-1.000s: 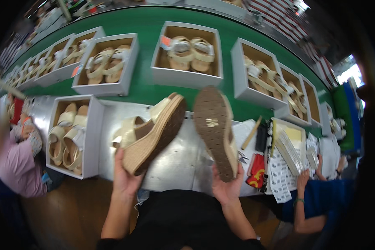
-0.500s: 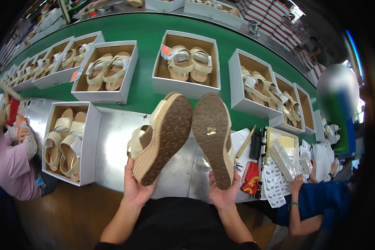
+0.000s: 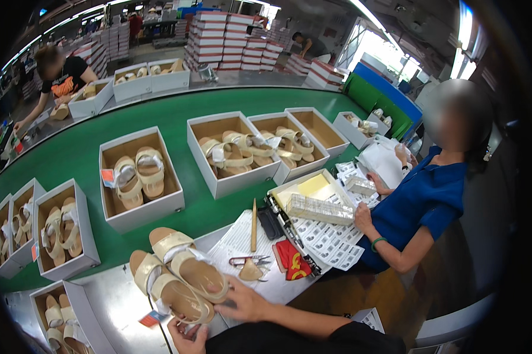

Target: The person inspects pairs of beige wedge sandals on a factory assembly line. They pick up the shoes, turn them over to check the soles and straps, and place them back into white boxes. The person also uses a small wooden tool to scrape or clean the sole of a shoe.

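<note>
A pair of cream strap wedge sandals lies sole-down and close together in front of me. My right hand [image 3: 246,300] is closed round the heel of the right sandal [image 3: 202,275]. At the heel of the left sandal [image 3: 182,302], my left hand [image 3: 187,337] has its fingers curled against it, partly cut off by the lower edge. An orange and blue tag [image 3: 152,318] sits beside the left sandal. White wrapping shows under the straps of both.
Open white boxes of sandals [image 3: 142,215] stand along the green table [image 3: 219,106]. To the right are a wooden stick [image 3: 254,227], small scissors [image 3: 248,260], a red cloth [image 3: 291,259] and label sheets [image 3: 337,251]. A co-worker in blue [image 3: 434,194] works close by.
The sandals have turned from soles facing me to soles down, and were lowered toward the metal surface. My view has swung to the right. Both hands remain at the heels.
</note>
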Motion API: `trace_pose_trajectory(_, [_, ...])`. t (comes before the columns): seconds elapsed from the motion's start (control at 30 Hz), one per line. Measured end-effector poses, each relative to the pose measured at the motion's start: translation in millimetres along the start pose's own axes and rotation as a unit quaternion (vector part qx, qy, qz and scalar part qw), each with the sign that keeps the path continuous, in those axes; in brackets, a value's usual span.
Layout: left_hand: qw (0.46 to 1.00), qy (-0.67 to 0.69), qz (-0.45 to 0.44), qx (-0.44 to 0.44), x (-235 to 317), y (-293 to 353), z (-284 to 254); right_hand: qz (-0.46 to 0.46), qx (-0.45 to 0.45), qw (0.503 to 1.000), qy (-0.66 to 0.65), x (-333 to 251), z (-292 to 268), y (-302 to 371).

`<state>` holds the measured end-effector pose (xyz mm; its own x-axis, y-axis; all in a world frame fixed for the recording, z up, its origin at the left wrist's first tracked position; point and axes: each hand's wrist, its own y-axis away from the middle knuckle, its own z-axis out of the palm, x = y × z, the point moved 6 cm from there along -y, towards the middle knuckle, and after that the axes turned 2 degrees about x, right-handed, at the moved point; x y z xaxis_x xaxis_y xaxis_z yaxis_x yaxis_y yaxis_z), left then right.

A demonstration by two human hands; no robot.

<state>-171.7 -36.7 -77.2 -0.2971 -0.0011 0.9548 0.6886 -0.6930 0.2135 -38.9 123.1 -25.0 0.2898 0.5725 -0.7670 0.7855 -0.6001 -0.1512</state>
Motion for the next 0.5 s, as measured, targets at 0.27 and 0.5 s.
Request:
trace_pose_trajectory(0.27, [0.996, -0.022, -0.06, -0.068, 18, 0, 13, -0.077, 0.159, 0.981, 0.078, -17, 37, 4])
trace_pose_trajectory(0.5, [0.983, -0.164, 0.046, -0.062, 31, -5, 23, -0.179, 0.23, 0.954, 0.063, -7, 12, -29])
